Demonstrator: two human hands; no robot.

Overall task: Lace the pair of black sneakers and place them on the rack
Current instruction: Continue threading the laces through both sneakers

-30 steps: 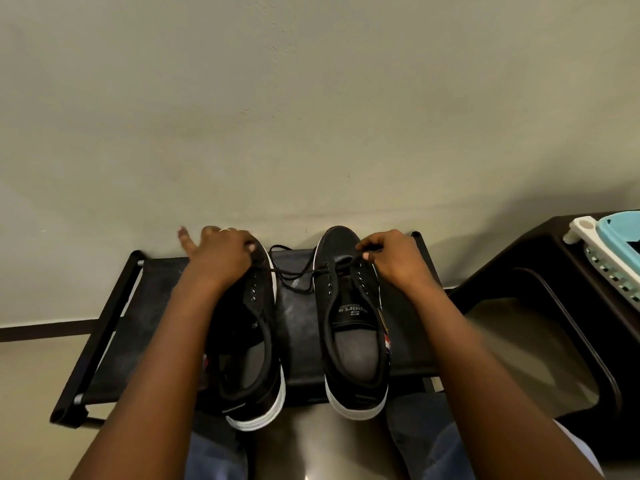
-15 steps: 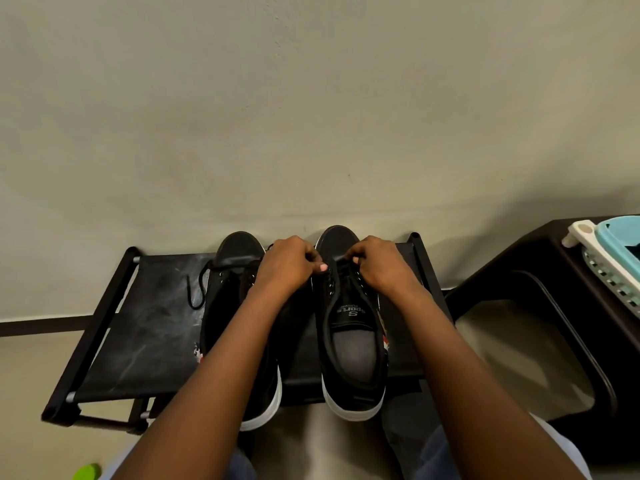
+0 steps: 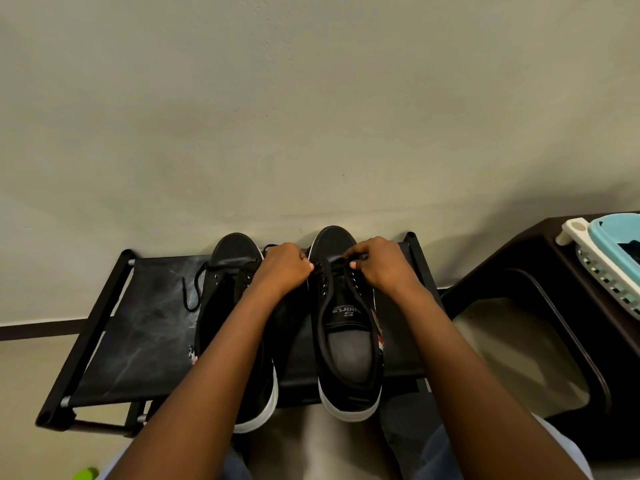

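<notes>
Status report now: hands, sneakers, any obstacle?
Left hand and right hand pinch right sneaker lace. Both sneakers on rack. Left sneaker lace loose. Nothing blocking.

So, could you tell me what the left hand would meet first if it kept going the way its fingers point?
The left hand, curled towards the right sneaker, would probably meet its lace and eyelet edge first, then the right hand; depth is unclear.

The left forearm (image 3: pixel 221 344) hides most of the left sneaker (image 3: pixel 235 251) on the rack (image 3: pixel 138 323). Curled fingers (image 3: pixel 306 263) cover the lace (image 3: pixel 337 263) ends over the right sneaker (image 3: pixel 346 341). Right of the rack, the picture's edge cuts off the blue basket (image 3: pixel 616 237).
</notes>
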